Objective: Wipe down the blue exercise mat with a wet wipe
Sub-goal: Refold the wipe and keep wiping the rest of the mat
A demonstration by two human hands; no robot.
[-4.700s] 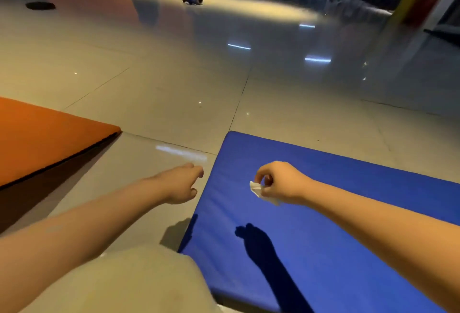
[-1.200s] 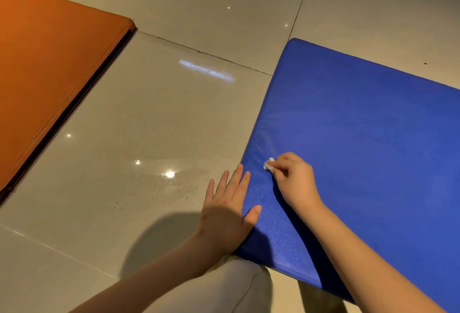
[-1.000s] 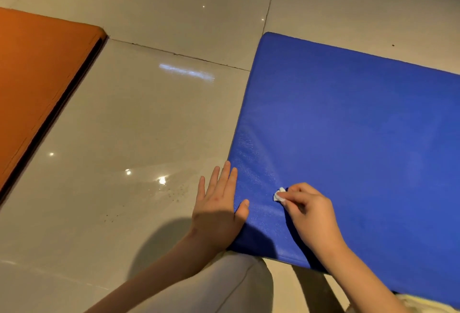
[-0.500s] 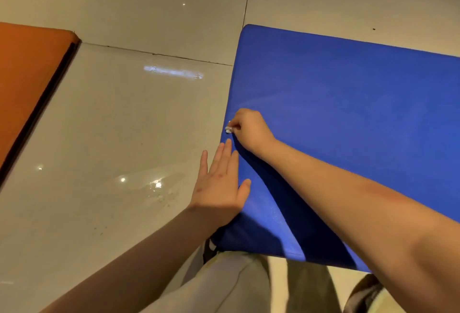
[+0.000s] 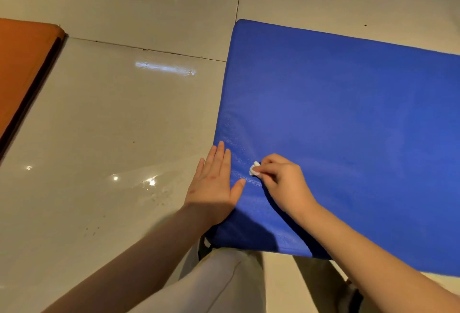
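Blue mat (image 5: 348, 126) flat on glossy tiled floor (image 5: 112, 126); wet wipe (image 5: 254, 171), balled, on mat near its left edge, pinched by curled fingers of right hand (image 5: 286, 188); left hand (image 5: 214, 185) flat, fingers straight, pressing that edge; orange mat (image 5: 22, 68) well left.

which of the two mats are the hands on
The blue exercise mat, not the orange mat: the left hand rests flat on its edge, the right hand pinches a wet wipe against it.

blue mat (image 5: 348, 126), 3 o'clock: plain | my wipe (image 5: 254, 171): white | orange mat (image 5: 20, 68), 9 o'clock: black edge | floor (image 5: 112, 126): glossy beige tiles | my trousers (image 5: 219, 285): pale beige
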